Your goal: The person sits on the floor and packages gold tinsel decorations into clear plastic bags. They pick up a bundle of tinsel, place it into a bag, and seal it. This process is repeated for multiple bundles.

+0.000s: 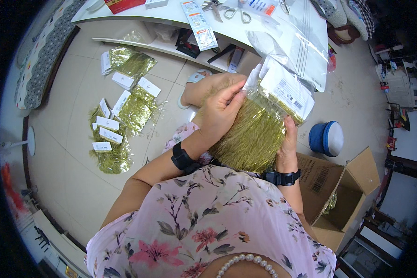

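Note:
A thick bundle of gold tinsel fringe [257,135] lies across my lap, its cut ends towards my body. White header cards [286,91] with print and a barcode cover its far end. A transparent plastic bag [272,47] is around the cards and reaches onto the table edge. Thumb and fingers of my left hand [226,106] pinch the bag's edge beside the cards, at the left side of the bundle. My right hand [287,139] grips the bundle's right side, thumb on top just below the cards; its other fingers are hidden underneath.
Several carded tinsel packs [135,107] lie on the tiled floor at left. The white table [160,15] ahead holds scissors [238,14], keys [215,7] and a sachet strip [199,26]. At right stand an open cardboard box [354,194] and a blue round stool-like container [326,139].

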Tool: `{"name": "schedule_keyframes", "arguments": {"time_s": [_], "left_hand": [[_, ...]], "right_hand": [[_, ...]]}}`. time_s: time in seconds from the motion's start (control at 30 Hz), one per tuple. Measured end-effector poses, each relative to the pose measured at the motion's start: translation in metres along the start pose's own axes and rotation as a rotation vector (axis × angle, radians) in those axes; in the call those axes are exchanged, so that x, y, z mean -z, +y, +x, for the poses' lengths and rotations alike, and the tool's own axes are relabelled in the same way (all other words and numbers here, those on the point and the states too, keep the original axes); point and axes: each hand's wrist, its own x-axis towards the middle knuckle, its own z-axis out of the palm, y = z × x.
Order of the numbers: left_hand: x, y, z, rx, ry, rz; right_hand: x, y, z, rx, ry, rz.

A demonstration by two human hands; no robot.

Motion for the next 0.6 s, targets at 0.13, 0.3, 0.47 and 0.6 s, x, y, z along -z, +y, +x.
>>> {"name": "schedule_keyframes", "arguments": {"time_s": [0.13, 0.3, 0.47, 0.6], "left_hand": [[0.001, -0.010, -0.001, -0.032, -0.070, -0.327], [0.007, -0.025, 0.002, 0.060, 0.003, -0.227], [0.014, -0.036, -0.001, 0.212, 0.084, -0.221], [0.026, -0.039, 0.003, 0.233, 0.020, -0.113]], "right_hand": [[-0.006, -0.005, 0.000, -0.050, 0.014, 0.008], [-0.021, -0.011, -0.004, 0.057, 0.110, -0.186], [-0.030, -0.017, -0.008, 0.041, 0.097, -0.243], [-0.030, -0.015, -0.007, 0.067, 0.086, -0.219]]}}
